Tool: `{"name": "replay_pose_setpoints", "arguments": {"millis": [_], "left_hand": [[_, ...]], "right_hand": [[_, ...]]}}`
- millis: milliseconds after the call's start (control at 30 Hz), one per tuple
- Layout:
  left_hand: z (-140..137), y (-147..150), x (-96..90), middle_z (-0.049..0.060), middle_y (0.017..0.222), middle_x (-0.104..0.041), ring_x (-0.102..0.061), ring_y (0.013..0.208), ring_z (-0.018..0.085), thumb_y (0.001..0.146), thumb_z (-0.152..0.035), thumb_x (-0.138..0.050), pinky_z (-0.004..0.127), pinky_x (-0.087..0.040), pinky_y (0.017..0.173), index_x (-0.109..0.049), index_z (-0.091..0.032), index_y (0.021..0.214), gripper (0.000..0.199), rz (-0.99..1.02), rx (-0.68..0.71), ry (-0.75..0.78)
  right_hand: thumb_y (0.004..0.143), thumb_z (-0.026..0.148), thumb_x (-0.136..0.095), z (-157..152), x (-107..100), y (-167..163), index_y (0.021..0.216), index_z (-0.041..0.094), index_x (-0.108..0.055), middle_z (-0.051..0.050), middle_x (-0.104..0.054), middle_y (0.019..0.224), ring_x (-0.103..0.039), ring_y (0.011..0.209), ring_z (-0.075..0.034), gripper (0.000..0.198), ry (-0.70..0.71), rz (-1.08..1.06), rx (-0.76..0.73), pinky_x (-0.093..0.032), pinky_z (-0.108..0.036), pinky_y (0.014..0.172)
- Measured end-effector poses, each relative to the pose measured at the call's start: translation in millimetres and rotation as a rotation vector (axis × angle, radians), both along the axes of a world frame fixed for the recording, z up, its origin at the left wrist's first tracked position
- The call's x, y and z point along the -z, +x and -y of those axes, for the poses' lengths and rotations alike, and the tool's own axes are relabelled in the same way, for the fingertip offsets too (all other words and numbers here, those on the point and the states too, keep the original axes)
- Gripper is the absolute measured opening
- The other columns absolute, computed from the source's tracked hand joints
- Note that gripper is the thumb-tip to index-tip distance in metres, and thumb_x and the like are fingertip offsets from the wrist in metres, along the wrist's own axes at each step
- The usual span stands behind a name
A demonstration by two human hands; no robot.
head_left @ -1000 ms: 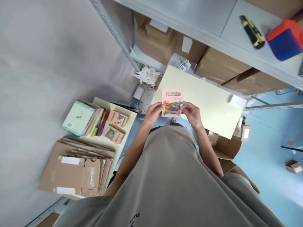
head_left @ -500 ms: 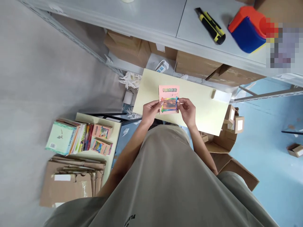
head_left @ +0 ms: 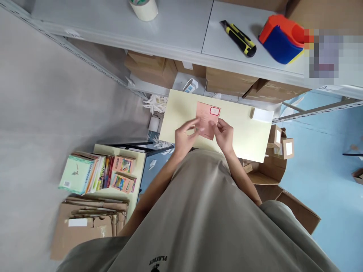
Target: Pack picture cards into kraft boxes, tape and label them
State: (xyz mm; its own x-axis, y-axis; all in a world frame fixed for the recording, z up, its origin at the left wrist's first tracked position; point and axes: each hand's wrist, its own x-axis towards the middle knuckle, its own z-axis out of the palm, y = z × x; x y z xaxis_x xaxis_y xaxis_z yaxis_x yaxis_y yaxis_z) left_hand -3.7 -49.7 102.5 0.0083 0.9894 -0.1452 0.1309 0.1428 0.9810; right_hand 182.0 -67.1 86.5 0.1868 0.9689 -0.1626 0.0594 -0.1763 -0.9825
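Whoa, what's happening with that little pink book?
A person has the pink book up over a table. The right hand grips it, thumb on the front. The left hand is at its left edge, finger and thumb apart. A red-framed box shows near its top.

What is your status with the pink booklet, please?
Right hand pinching pink booklet; left hand at its left edge, fingers parted. Booklet held over table. White box farther right, apart from both hands.
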Motion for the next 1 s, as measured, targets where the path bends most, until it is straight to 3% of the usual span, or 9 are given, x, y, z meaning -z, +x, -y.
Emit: {"name": "replay_pose_setpoints", "arguments": {"millis": [100, 200, 300, 433, 567, 733, 833, 933, 1000], "left_hand": [[-10, -18, -1.4, 0.015, 0.145, -0.088, -0.082, 0.137, 0.036, 0.084, -0.074, -0.103, 0.049, -0.069, 0.119, -0.092, -0.023, 0.129, 0.069, 0.047, -0.021, -0.071], [-13, -25, 0.5, 0.013, 0.116, -0.093, -0.088, 0.111, 0.033, 0.076, -0.082, -0.104, 0.049, -0.074, 0.106, -0.095, -0.019, 0.112, 0.073, 0.181, 0.078, -0.194], [-10, -21, 1.2, 0.011, 0.105, -0.093, -0.088, 0.097, 0.029, 0.069, -0.08, -0.109, 0.047, -0.077, 0.094, -0.096, -0.019, 0.106, 0.073, 0.224, 0.047, -0.221], [-6, -17, 1.1, 0.01, 0.104, -0.094, -0.089, 0.094, 0.029, 0.069, -0.078, -0.11, 0.046, -0.079, 0.09, -0.097, -0.019, 0.105, 0.071, 0.197, -0.033, -0.149], [-5, -14, 4.1, 0.009, 0.106, -0.095, -0.091, 0.098, 0.032, 0.079, -0.067, -0.107, 0.043, -0.078, 0.089, -0.099, -0.02, 0.106, 0.055, 0.033, -0.144, -0.011], [3, 4, 11.6, 0.006, 0.109, -0.095, -0.092, 0.092, 0.027, 0.095, -0.048, -0.098, 0.039, -0.078, 0.091, -0.099, -0.023, 0.113, 0.03, -0.115, -0.142, 0.153], [10, 14, 15.0, 0.006, 0.118, -0.095, -0.093, 0.097, 0.026, 0.1, -0.043, -0.094, 0.041, -0.078, 0.099, -0.098, -0.026, 0.121, 0.027, -0.129, -0.046, 0.237], [12, 9, 13.4, 0.006, 0.125, -0.094, -0.092, 0.103, 0.026, 0.099, -0.046, -0.097, 0.043, -0.077, 0.105, -0.094, -0.027, 0.133, 0.039, -0.105, 0.1, 0.226], [6, -3, 10.0, 0.009, 0.133, -0.093, -0.091, 0.11, 0.026, 0.097, -0.051, -0.099, 0.041, -0.075, 0.105, -0.091, -0.027, 0.14, 0.049, -0.117, 0.121, 0.202]], "right_hand": [[0.097, 0.088, -0.084, -3, 0, 21, 0.121, 0.026, -0.09, -0.007, -0.092, 0.107, -0.087, 0.107, -0.031, 0.066, 0.001, -0.126, -0.059, -0.077, -0.05, 0.097], [0.092, 0.086, -0.091, -3, -1, 30, 0.118, 0.026, -0.091, -0.007, -0.092, 0.105, -0.087, 0.103, -0.03, 0.065, -0.007, -0.206, -0.086, -0.077, -0.048, 0.093], [0.09, 0.084, -0.095, -4, 1, 30, 0.115, 0.026, -0.092, -0.006, -0.093, 0.104, -0.087, 0.099, -0.028, 0.063, -0.013, -0.238, -0.086, -0.077, -0.045, 0.09], [0.092, 0.086, -0.092, -7, 10, 27, 0.12, 0.026, -0.093, -0.007, -0.094, 0.111, -0.089, 0.105, -0.03, 0.067, -0.019, -0.206, -0.07, -0.078, -0.047, 0.095], [0.095, 0.087, -0.088, -4, 16, 20, 0.135, 0.029, -0.092, -0.01, -0.092, 0.14, -0.087, 0.133, -0.035, 0.071, 0.036, -0.084, 0.059, -0.073, -0.056, 0.119], [0.095, 0.081, -0.092, 3, 10, -8, 0.137, 0.03, -0.093, -0.008, -0.089, 0.148, -0.086, 0.139, -0.037, 0.066, 0.043, -0.17, -0.102, -0.069, -0.06, 0.128], [0.092, 0.079, -0.096, 2, 8, -18, 0.134, 0.03, -0.094, -0.006, -0.091, 0.14, -0.088, 0.131, -0.035, 0.064, 0.065, -0.222, -0.091, -0.072, -0.059, 0.124], [0.094, 0.079, -0.093, -3, 9, -11, 0.122, 0.029, -0.096, -0.003, -0.094, 0.109, -0.089, 0.102, -0.029, 0.057, 0.058, -0.226, -0.066, -0.078, -0.051, 0.104], [0.094, 0.079, -0.094, -6, 9, -1, 0.115, 0.028, -0.096, -0.001, -0.089, 0.09, -0.084, 0.082, -0.024, 0.054, 0.046, -0.247, -0.072, -0.078, -0.045, 0.089]]}}
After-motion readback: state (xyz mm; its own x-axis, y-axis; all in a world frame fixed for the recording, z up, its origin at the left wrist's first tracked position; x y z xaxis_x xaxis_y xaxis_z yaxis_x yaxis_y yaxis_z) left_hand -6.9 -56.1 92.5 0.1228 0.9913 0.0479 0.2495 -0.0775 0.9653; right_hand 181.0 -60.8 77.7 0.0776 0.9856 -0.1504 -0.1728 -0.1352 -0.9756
